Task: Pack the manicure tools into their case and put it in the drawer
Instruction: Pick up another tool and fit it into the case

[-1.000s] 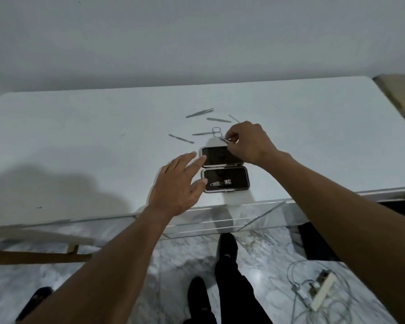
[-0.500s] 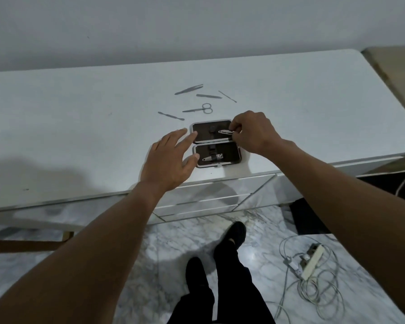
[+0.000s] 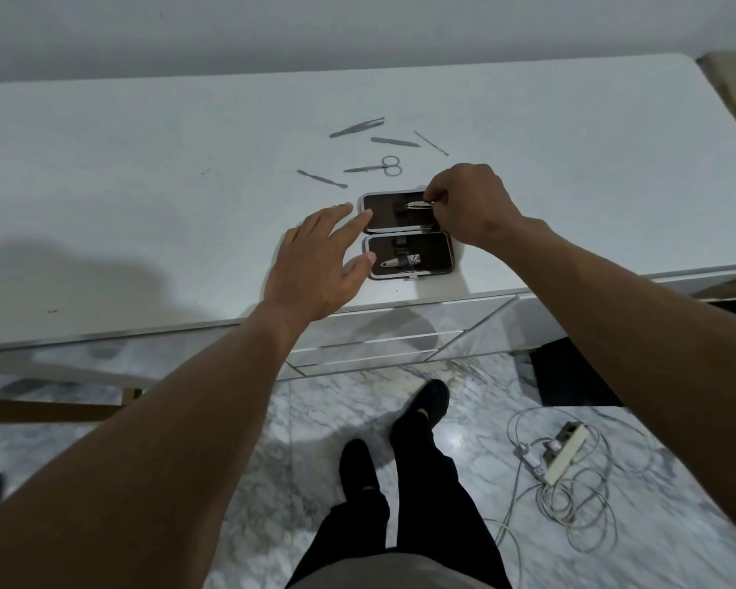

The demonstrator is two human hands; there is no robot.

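White worktop runs under a plain wall, and the case lies open flat near its front edge, its two dark halves one behind the other. The left hand is spread wide with straight fingers, the fingertips resting against the case's left rim, which seems to steady it. The right hand pinches a small metal tool over the far half of the case, its tip pointing at the strap in the middle. A clipper sits strapped in the near half.

Beyond the case five pieces lie loose. The scissors are just behind it, with a pusher to their left. Further back are tweezers, a file and a thin probe — none touching the case.

The step in hand looks like seating this tool in the far half, so packing is at an early stage. The next move calls for sliding the tool sideways under its strap while the left hand pins the case, then letting go and reaching behind the case for the scissors. The drawers below the case look closed — one must be pulled out before the case goes in.
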